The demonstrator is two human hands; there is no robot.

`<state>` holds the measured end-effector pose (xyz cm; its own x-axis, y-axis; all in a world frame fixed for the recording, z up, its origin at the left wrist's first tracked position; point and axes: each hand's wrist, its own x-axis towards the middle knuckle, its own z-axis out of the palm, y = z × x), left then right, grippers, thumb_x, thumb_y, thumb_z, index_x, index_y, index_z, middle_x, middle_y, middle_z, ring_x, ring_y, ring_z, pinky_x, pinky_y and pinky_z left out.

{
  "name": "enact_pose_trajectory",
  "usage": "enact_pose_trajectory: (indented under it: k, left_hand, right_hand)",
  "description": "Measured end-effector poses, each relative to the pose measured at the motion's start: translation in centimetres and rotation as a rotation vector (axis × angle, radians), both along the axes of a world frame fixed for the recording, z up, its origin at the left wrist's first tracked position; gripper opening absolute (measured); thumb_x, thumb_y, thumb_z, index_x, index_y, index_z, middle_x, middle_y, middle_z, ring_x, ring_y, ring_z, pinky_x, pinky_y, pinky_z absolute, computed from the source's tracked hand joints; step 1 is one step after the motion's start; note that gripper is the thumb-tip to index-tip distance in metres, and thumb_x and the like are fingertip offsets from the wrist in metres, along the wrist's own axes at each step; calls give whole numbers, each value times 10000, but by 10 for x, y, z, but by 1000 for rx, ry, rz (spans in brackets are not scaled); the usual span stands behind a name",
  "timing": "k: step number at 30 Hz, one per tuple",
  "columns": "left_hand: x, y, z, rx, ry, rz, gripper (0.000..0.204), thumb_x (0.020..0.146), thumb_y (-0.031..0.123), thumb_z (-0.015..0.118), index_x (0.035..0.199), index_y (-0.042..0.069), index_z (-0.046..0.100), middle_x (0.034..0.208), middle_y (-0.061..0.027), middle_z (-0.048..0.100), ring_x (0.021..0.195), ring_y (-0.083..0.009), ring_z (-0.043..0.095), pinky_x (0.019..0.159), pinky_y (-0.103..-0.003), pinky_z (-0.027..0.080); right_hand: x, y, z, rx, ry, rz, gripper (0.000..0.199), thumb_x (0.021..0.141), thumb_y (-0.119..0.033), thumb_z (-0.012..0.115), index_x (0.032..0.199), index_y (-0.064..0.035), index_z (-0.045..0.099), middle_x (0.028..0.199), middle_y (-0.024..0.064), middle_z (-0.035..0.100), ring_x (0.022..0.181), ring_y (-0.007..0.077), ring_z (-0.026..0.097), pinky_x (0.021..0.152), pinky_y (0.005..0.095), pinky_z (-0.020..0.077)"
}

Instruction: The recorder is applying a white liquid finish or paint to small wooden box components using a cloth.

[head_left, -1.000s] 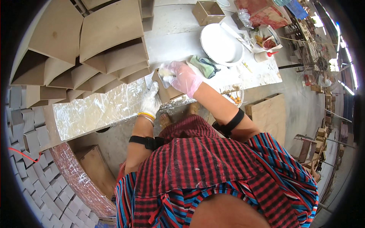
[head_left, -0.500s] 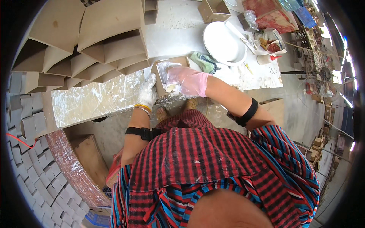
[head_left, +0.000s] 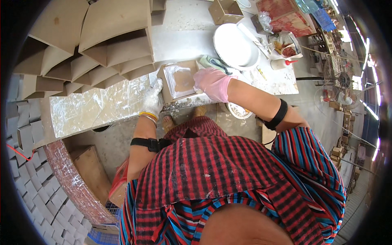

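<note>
A shallow square box of brown board (head_left: 167, 90) rests at the bench's near edge, its hollow turned up. White paste is smeared in a ragged frame over its inner floor, around a bare brown middle. My left hand (head_left: 152, 100), in a white-stained glove, grips the box's left side. At the right side of the box is my right hand (head_left: 214, 84), in a pink glove, its fingers curled together by the wall. Whatever they may hold is hidden. Just beyond that hand lies a crumpled green cloth (head_left: 213, 62), beside a large round white basin (head_left: 217, 45).
Stacked open board boxes (head_left: 116, 34) tower at the left of the paste-streaked bench (head_left: 102, 104). A bottle with a red nozzle (head_left: 279, 64), a plastic bag (head_left: 286, 44) and an open box (head_left: 226, 13) stand farther right and back. A fan (head_left: 339, 73) is at the far right.
My right hand has moved right, out of the box's inside to its right side, uncovering the smeared floor. My left hand stays on the left side.
</note>
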<state>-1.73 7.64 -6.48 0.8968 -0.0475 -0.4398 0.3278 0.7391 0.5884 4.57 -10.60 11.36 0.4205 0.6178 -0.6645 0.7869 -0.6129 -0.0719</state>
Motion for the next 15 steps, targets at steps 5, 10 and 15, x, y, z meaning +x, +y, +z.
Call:
enact_pose_trajectory:
  k: [5, 10, 15]
  left_hand:
    - [3, 2, -14, -74, -11, -21, 320, 898, 194, 571, 1158, 9, 547, 1095, -57, 593, 997, -180, 554, 914, -309, 430]
    - [3, 2, -7, -115, 4, -31, 318, 894, 179, 576, 1161, 9, 546, 1094, -61, 596, 1001, -182, 553, 919, -317, 429]
    - [4, 0, -6, -60, -9, -26, 343, 893, 182, 579, 1185, 7, 534, 1111, -61, 588, 1006, -181, 551, 918, -318, 431]
  right_hand:
    - [20, -11, -28, 250, -318, -274, 195, 812, -123, 566, 956, 5, 598, 957, 173, 616, 945, 327, 600, 833, 396, 465]
    - [37, -10, -38, 302, -297, -335, 217, 819, -95, 532, 993, 30, 562, 985, 210, 606, 972, 353, 587, 840, 404, 463]
    - [0, -19, -29, 96, -124, -188, 338, 740, 43, 544, 1077, 36, 578, 956, 216, 625, 950, 360, 600, 843, 384, 474]
